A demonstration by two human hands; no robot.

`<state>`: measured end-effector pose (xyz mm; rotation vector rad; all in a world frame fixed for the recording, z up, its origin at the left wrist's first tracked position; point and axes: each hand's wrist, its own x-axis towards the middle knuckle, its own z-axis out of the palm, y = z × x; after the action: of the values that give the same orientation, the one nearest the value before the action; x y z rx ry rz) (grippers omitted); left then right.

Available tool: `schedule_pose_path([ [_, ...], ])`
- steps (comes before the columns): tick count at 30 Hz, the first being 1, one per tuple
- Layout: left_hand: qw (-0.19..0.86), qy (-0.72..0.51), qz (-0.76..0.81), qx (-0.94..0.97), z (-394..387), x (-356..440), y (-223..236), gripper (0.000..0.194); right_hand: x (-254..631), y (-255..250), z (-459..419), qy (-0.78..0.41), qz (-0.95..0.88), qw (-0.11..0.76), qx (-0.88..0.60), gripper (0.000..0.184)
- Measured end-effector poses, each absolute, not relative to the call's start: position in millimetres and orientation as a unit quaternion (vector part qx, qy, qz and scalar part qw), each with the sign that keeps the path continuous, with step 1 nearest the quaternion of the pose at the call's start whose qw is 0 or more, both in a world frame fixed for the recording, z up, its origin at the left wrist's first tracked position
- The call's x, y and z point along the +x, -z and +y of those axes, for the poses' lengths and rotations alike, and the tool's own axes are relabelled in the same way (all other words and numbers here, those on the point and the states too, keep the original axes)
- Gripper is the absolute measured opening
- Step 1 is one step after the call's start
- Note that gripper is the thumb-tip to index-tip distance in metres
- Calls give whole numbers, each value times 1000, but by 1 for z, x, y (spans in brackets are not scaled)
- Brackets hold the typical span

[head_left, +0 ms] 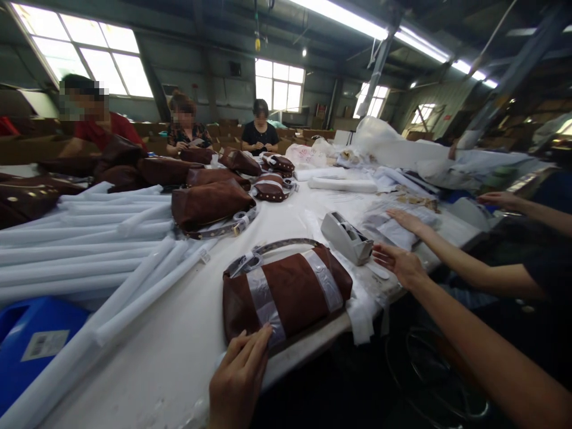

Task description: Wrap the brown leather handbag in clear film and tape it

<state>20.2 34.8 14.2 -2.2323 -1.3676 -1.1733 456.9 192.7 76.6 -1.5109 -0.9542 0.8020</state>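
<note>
A brown leather handbag (pixel 295 286) lies on the white-covered table in front of me, with two pale protective strips wrapped over it and its strap along the top. My left hand (pixel 241 369) grips its lower front edge at the left strip, fingers bent together. Beside the bag's upper right stands a grey tape dispenser (pixel 346 238). At the dispenser's front end is my right hand (pixel 404 266), with its fingers drawn in close; whatever they may pinch is too small to make out. Below those fingers lies a small white piece (pixel 379 271).
White wrapped rolls (pixel 80 250) and a blue plastic container (pixel 40 339) fill the left. More brown bags (pixel 212 205) sit farther back. At right, a co-worker's hand (pixel 406 221) rests by clear plastic bags (pixel 393 229). Several people sit across the table.
</note>
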Motion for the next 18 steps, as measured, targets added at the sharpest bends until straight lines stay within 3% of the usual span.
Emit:
schedule_pose_path([
  [6, 131, 396, -474, -776, 34, 19, -11, 32, 460, -46, 196, -268, -426, 507, -700, 34],
  [12, 121, 399, -474, -776, 33, 18, -8, 35, 471, -69, 168, -141, -513, 448, -718, 14],
  [18, 117, 402, -475, -774, 33, 17, -8, 39, 438, -123, 111, -33, -823, 251, -508, 22],
])
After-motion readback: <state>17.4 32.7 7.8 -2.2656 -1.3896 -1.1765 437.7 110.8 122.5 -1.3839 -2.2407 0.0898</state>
